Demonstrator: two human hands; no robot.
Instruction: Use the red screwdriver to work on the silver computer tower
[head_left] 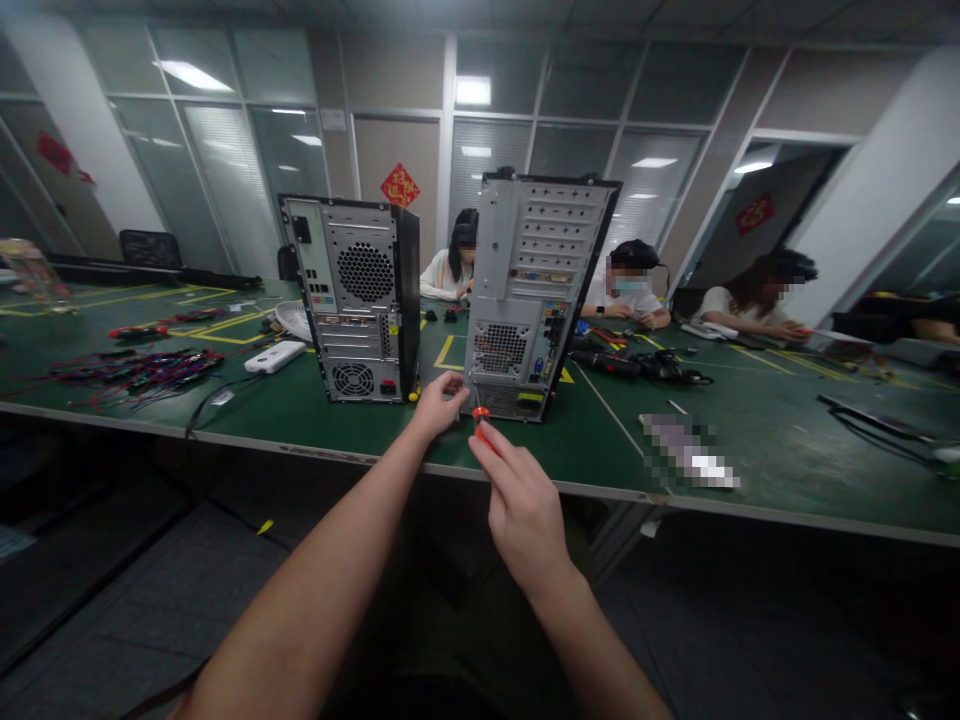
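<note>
My right hand (521, 490) is closed around a screwdriver (481, 416) with a red and black handle. Its thin shaft points up at the lower left edge of the taller computer tower (504, 280), whose back panel with slots, ports and vents faces me. Beside that same lower left corner is my left hand (439, 404), thumb and fingers a little apart, with no object visible in it. Whether its fingertips touch the case is hard to make out. To the left stands a shorter computer tower (352, 340), upright, its back with fan grilles also facing me.
Bundled coloured wires (142, 372) and a white power bank-like block (274, 357) lie on the green table (375, 428) at left. Black cables (660, 366) and a blurred flat object (686, 450) lie at right. Several people sit across the table, including one in a mask (628, 285).
</note>
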